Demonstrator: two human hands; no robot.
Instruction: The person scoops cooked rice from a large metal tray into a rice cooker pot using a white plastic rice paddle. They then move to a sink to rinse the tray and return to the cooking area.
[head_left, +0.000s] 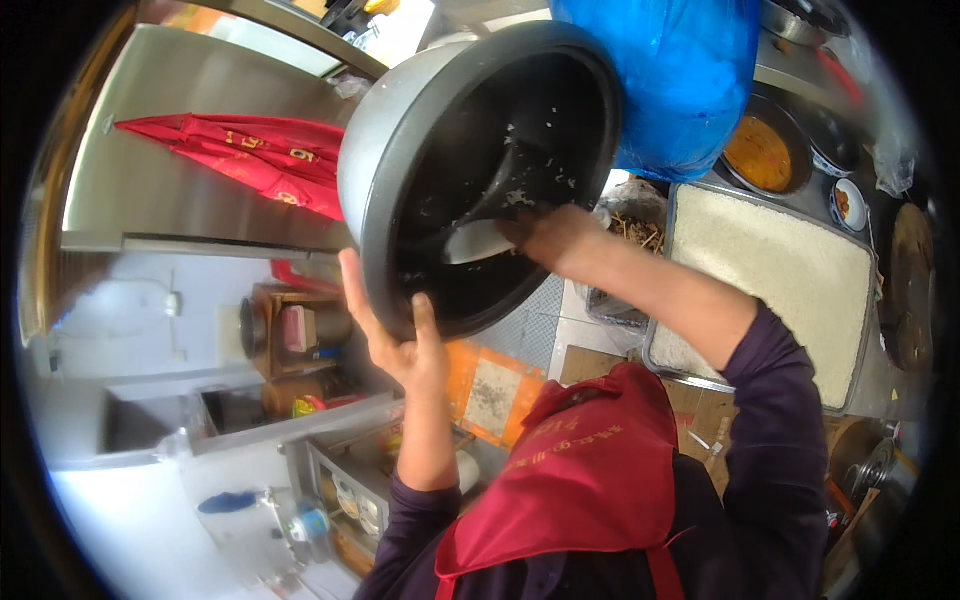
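Note:
A large rice cooker inner pot (480, 150), silvery outside and dark inside, is tilted on its side with its mouth towards me. White rice grains (519, 197) cling in patches to its inner wall. My left hand (409, 349) grips the lower rim, thumb inside the mouth and fingers spread along the outside. Inside the pot, my right hand (555, 238) is blurred and closed around a pale flat scraper or rice paddle (476, 241). The tool's broad end lies against the dark wall. Its handle is hidden by my fingers.
A big blue plastic bag (675, 82) hangs or stands right beside the pot. On the right, a metal tray (765, 292) holds a white grainy layer, with a pan of orange-brown food (759, 154) and a small bowl (848, 205) behind. A red folded cloth (262, 157) lies left.

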